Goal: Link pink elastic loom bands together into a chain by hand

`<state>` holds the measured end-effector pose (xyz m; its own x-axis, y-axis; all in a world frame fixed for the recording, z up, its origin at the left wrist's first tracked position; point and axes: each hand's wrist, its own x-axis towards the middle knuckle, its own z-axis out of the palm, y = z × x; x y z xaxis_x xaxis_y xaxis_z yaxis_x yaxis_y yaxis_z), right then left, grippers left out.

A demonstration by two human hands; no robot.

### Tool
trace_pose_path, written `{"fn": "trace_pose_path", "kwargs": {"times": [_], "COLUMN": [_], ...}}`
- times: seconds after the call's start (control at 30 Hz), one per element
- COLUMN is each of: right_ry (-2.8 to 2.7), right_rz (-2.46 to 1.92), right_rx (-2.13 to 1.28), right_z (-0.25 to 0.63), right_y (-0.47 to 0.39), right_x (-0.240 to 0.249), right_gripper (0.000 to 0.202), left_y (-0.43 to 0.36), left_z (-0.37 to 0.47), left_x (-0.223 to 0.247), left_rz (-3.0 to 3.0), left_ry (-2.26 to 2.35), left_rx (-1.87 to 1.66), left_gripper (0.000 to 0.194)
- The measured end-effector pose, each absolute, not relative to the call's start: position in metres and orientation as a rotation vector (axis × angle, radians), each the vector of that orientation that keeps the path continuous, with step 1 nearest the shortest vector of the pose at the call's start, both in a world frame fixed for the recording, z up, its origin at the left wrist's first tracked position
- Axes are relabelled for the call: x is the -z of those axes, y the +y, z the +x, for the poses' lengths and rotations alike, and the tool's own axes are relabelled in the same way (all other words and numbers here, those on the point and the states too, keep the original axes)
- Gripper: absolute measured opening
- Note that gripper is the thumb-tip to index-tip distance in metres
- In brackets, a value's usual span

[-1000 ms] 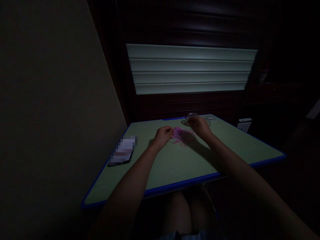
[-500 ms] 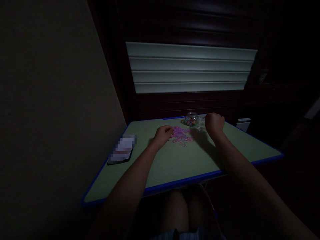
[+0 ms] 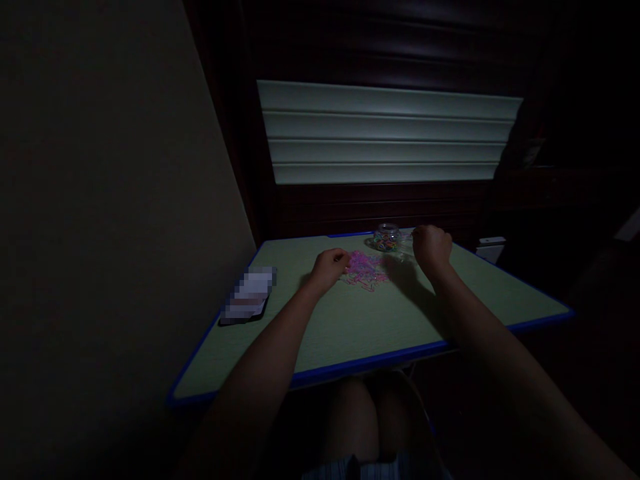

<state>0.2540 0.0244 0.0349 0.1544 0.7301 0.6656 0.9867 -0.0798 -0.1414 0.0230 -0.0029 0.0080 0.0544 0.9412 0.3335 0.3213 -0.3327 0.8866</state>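
A loose heap of small, thin pink and purple pieces, too fine to name surely, lies mid-table. At its left edge is my left hand, fingers curled and pressed together; whatever they may hold is hidden. My right hand is closed, just above the tabletop right of the heap. A faint pinkish bit shows by its fingertips, too small to name. Between that hand and the jar sits a clear see-through object, partly covered by the hand. Behind the heap stands a clear jar containing many coloured pieces.
A blurred flat item with a dark edge lies at the left of the pale green table, which has a blue rim. Close on the left rises a wall. Dark panelling with pale slats stands behind the table.
The whole view has shifted slightly. Both hands keep nearly the same places, left at the heap and right beside the jar. The pinkish bit by the right fingertips shows a little more.
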Motion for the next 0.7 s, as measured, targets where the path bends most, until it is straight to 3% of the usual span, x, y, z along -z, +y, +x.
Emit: {"fn": "trace_pose_path", "kwargs": {"times": [0.13,0.4,0.7], "right_ry": [-1.72,-2.159,-2.352], "right_rz": [-1.723,-1.012,-0.93], "right_rx": [0.49,-0.055,-0.366], "right_z": [0.247,0.204,0.185], "right_y": [0.027,0.026,0.014], "right_x": [-0.035,-0.023,-0.013], "right_gripper": [0.029,0.022,0.025], "left_y": [0.0,0.008,0.007], "left_z": [0.021,0.012,0.012], "left_x": [-0.007,-0.004,-0.004], "left_rz": [1.709,1.704,1.732], "left_ry": [1.277,1.333,1.313], "left_rx": [-1.293,-1.306,-1.321], "left_gripper": [0.017,0.019,0.021]}}
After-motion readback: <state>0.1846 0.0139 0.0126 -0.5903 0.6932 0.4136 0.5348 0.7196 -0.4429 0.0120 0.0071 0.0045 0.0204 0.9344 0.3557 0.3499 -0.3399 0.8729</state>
